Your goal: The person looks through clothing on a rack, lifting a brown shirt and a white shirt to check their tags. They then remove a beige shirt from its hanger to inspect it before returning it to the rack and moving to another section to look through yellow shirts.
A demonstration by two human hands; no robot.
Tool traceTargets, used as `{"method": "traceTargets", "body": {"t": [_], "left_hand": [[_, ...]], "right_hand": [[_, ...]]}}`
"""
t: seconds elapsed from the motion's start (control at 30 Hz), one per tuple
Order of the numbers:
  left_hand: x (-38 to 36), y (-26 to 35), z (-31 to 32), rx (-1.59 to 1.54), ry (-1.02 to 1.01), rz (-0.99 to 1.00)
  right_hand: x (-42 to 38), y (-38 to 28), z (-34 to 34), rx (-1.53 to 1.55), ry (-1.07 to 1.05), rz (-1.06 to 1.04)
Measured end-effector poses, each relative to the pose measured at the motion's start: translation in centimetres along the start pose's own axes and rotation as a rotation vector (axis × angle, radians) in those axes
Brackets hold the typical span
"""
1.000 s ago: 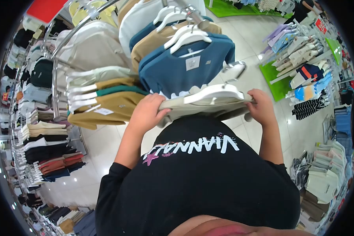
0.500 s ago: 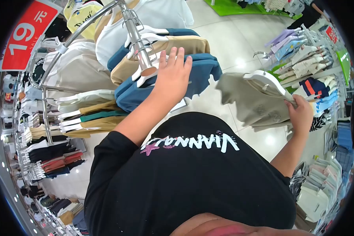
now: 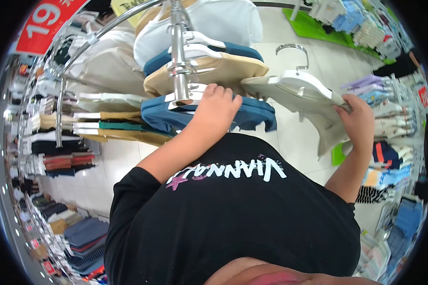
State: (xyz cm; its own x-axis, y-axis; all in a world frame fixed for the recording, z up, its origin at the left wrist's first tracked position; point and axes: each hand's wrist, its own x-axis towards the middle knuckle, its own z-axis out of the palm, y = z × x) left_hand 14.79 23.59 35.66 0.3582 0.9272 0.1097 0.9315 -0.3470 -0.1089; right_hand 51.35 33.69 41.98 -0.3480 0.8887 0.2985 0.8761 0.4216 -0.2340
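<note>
My left hand lies over the front blue shirts at the end of the rail. Its fingers curl over a white hanger there; the thumb side is partly hidden. With my right hand I pinch one shoulder of a grey-beige shirt. This shirt is on a white hanger, its metal hook free of any rail. Its far shoulder touches or overlaps the edge of the tan shirt behind the blue ones.
The chrome rail runs away from me, carrying white, tan and blue shirts. More garments hang on a lower rack at the left. A red price sign stands upper left. Clothing displays line the right side, with tiled floor between.
The grey-beige shirt has moved left and up towards the rail, its hook now pointing up. My left fingers have gone from stretched to curled, and a gap shows between the tan and blue shirts.
</note>
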Motion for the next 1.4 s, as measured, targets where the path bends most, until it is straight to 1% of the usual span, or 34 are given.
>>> {"method": "traceTargets", "body": {"t": [0.03, 0.1, 0.13, 0.17, 0.2, 0.23, 0.27, 0.3, 0.37, 0.4, 0.43, 0.47, 0.5, 0.57, 0.63, 0.67, 0.73, 0.77, 0.83, 0.87, 0.9, 0.97, 1.0, 1.03, 1.1, 1.13, 1.2, 1.23, 1.3, 1.33, 1.4], "left_hand": [[-0.3, 0.0, -0.4, 0.004, -0.001, -0.034], [-1.0, -0.2, -1.4, -0.150, 0.110, 0.126], [-1.7, -0.4, -1.0, -0.239, 0.223, 0.148], [-2.4, -0.8, -1.0, -0.231, 0.223, 0.114], [-3.4, -1.4, -1.1, -0.331, 0.252, 0.149], [-4.5, -2.0, -1.2, -0.431, 0.281, 0.186], [-6.0, -2.4, -0.8, -0.447, 0.298, 0.087], [-7.7, -3.0, -0.6, -0.444, 0.297, 0.065], [-10.9, -4.3, -0.7, -0.347, 0.333, -0.166], [-12.6, -4.9, 0.0, -0.344, 0.330, -0.178], [-14.3, -5.5, 1.2, -0.359, 0.357, -0.298], [-15.5, -6.0, 1.7, -0.374, 0.386, -0.417], [-16.7, -6.5, 2.1, -0.374, 0.391, -0.421], [-18.6, -7.3, 2.4, -0.425, 0.422, -0.576], [-19.8, -8.7, 2.9, -0.456, 0.416, -0.592], [-20.0, -9.6, 3.1, -0.462, 0.401, -0.593], [-20.3, -11.8, 3.8, -0.509, 0.352, -0.579], [-20.2, -12.8, 4.0, -0.517, 0.364, -0.568], [-19.7, -14.7, 4.4, -0.529, 0.328, -0.495], [-19.6, -15.7, 4.6, -0.536, 0.305, -0.448], [-19.4, -16.6, 4.7, -0.549, 0.308, -0.433], [-19.1, -18.2, 4.8, -0.552, 0.303, -0.360], [-19.0, -18.9, 5.2, -0.548, 0.314, -0.338], [-19.2, -19.6, 5.4, -0.564, 0.310, -0.314], [-19.1, -21.0, 5.8, -0.578, 0.270, -0.233], [-19.0, -21.3, 6.2, -0.596, 0.293, -0.206], [-18.8, -22.3, 7.2, -0.625, 0.290, -0.156], [-18.7, -22.6, 7.7, -0.644, 0.285, -0.134], [-18.3, -22.8, 8.5, -0.670, 0.306, -0.108], [-18.1, -22.8, 8.8, -0.644, 0.312, -0.115], [-17.8, -22.4, 9.2, -0.601, 0.325, -0.126]], "right_hand": [[1.3, -0.6, 1.2, 0.067, -0.021, -0.028], [3.6, -2.5, 3.5, 0.139, -0.038, -0.099], [4.6, -3.5, 4.7, 0.228, -0.114, -0.072], [5.6, -4.2, 6.1, 0.313, -0.194, -0.044], [6.3, -4.6, 8.0, 0.321, -0.181, -0.118], [7.2, -5.5, 9.3, 0.329, -0.192, -0.144], [7.9, -6.8, 10.3, 0.412, -0.249, -0.138], [8.4, -8.1, 11.3, 0.494, -0.309, -0.126], [9.2, -10.6, 12.6, 0.519, -0.324, -0.137], [9.6, -11.8, 13.1, 0.551, -0.372, -0.097], [10.1, -12.9, 13.6, 0.580, -0.416, -0.055], [10.4, -13.7, 14.2, 0.579, -0.417, -0.062], [10.6, -14.3, 15.1, 0.608, -0.400, -0.097], [10.9, -15.1, 17.1, 0.626, -0.388, -0.136], [11.3, -15.3, 19.3, 0.649, -0.331, -0.306], [11.2, -15.5, 20.0, 0.637, -0.329, -0.307], [11.1, -16.0, 21.3, 0.652, -0.383, -0.184], [11.1, -15.6, 22.4, 0.639, -0.372, -0.181], [10.7, -15.7, 23.7, 0.753, -0.383, -0.081], [10.2, -16.3, 23.9, 0.748, -0.288, -0.150], [10.0, -16.8, 23.8, 0.735, -0.280, -0.138], [9.4, -18.8, 22.5, 1.070, -0.374, 0.251], [9.2, -19.1, 22.8, 1.068, -0.310, 0.200], [8.7, -19.2, 23.4, 1.138, -0.215, 0.277], [6.8, -19.0, 24.0, 1.135, -0.003, 0.313], [5.8, -18.4, 24.4, 1.121, 0.019, 0.329], [3.8, -16.8, 24.9, 0.382, 0.237, 0.116], [2.7, -17.0, 24.4, 0.364, 0.243, 0.134], [0.3, -18.4, 22.6, 0.205, 0.349, 0.229], [-0.5, -19.3, 21.7, 0.226, 0.363, 0.192], [-2.2, -20.0, 21.0, 0.247, 0.400, 0.231]]}}
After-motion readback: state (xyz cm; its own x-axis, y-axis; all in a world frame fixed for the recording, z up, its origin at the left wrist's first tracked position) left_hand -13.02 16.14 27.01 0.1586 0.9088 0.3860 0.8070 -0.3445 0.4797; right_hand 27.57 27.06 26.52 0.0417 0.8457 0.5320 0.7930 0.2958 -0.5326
